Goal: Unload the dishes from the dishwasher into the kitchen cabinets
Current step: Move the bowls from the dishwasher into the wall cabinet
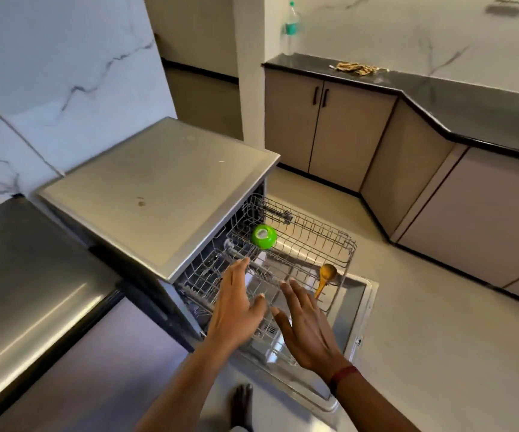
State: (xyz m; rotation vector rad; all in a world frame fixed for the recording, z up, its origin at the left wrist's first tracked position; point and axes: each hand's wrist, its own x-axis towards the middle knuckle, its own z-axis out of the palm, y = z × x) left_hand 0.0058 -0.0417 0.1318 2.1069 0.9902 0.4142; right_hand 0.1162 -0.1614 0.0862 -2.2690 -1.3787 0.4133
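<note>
1. The stainless-steel dishwasher (158,194) stands in the middle of the scene. Its door (356,310) is folded down flat, and the grey wire rack (329,244) is pulled out over it.
2. A small round green plastic bowl (263,235) sits upside down at the far left of the rack.
3. A light-brown wooden spoon (325,279) stands tilted at the rack's right edge, bowl end up.
4. The left hand (236,310) reaches over the near left part of the rack, fingers straight and together, holding nothing.
5. The right hand (308,328) hovers just beside it with fingers spread and straight, also empty. Whether either hand touches the wires cannot be told.
6. A dark red band (345,374) circles the right wrist.
7. Beige lower cabinets (329,129) under a black countertop (438,88) run along the far right.
8. A clear plastic bottle (292,29) stands at the counter's far left end.
</note>
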